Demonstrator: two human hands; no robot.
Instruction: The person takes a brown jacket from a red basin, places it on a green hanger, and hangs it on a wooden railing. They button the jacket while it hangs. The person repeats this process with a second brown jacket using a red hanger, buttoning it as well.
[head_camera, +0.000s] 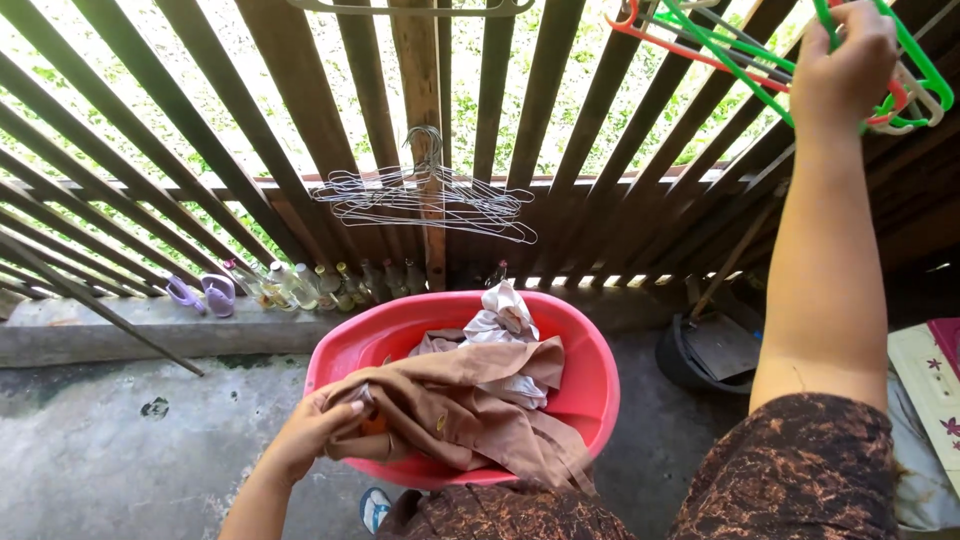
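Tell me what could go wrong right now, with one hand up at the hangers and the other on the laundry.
1. The right hand grips a green hanger tangled among other coloured hangers; pulling may drag several down.
2. The left hand holds a brown garment draped over the rim of the red basin; it could slip onto the concrete floor.

Left hand (318, 428) grips brown cloth (470, 405) over the pink basin (592, 385). Right hand (843, 60) grasps green hanger (745, 68), high above the basin.
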